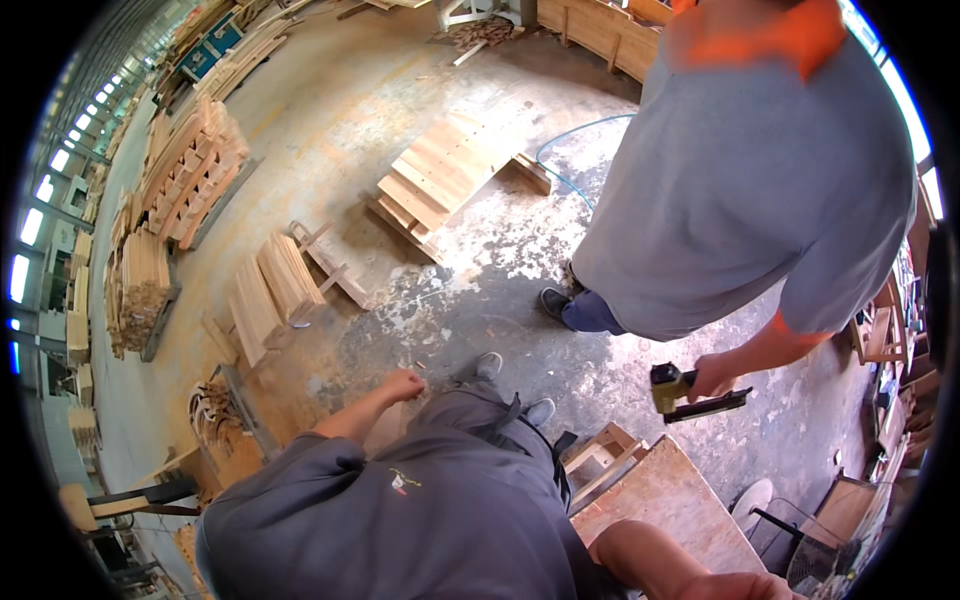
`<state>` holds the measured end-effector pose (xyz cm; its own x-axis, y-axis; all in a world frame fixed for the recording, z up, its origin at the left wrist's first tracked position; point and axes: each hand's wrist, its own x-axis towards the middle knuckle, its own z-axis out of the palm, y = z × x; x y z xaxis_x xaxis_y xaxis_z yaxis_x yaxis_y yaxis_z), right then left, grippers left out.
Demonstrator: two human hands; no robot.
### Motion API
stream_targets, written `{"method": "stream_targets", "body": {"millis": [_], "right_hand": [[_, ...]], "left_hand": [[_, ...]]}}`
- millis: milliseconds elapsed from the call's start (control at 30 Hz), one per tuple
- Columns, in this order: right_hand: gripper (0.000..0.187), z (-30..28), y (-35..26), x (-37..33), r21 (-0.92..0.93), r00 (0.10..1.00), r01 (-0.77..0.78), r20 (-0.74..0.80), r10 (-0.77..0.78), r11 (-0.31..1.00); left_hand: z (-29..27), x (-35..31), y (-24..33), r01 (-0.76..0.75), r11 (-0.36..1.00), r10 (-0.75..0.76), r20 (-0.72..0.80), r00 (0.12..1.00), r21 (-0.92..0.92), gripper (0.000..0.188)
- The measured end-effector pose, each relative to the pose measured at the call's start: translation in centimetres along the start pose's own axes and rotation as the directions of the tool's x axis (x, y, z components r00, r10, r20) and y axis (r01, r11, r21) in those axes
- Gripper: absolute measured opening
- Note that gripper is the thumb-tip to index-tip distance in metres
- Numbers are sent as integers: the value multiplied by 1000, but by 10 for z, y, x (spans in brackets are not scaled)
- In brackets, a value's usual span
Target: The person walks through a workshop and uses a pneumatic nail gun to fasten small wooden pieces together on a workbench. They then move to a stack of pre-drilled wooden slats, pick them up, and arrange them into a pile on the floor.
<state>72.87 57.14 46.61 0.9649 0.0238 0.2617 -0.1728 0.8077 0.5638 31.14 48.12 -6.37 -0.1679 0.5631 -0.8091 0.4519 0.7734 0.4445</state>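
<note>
My left hand (403,385) hangs out in front of my body above the concrete floor, its fingers curled in and nothing visible in them. At the lower right, my right hand (742,586) reaches past the near corner of a worn wooden worktable (665,505); the picture's edge cuts off its fingers, so its grip is hidden. A wooden frame piece (603,452) rests at the table's far left side. Beyond it, a co-worker in a grey shirt (745,190) with orange trim holds a nail gun (690,390) in one hand.
Planks lie stacked (445,175) on the floor ahead, with a blue air hose (560,150) behind them. More boards (272,290) and pallets of timber (195,175) stand to the left. A fan (790,530) is at the lower right.
</note>
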Motion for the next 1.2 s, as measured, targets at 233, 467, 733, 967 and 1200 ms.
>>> {"method": "stream_targets", "body": {"millis": [233, 467, 733, 967, 1200], "right_hand": [[43, -4, -29, 17, 116, 986, -148, 97, 137, 982], [16, 23, -44, 39, -581, 719, -524, 90, 689, 623], [25, 48, -67, 48, -781, 762, 301, 542, 354, 547], [38, 67, -139, 75, -627, 504, 738, 758, 414, 250], [60, 31, -254, 105, -810, 786, 586, 578, 218, 37]], "left_hand": [[4, 56, -60, -158, 981, 152, 56, 987, 115, 18], [-18, 29, -6, -47, 999, 44, 115, 992, 23, 18], [-12, 9, 40, -48, 999, 50, 140, 989, -15, 24], [-20, -6, 75, -388, 744, 283, 269, 920, 544, 32], [8, 80, 131, -601, 303, 280, 533, 798, 740, 26]]}}
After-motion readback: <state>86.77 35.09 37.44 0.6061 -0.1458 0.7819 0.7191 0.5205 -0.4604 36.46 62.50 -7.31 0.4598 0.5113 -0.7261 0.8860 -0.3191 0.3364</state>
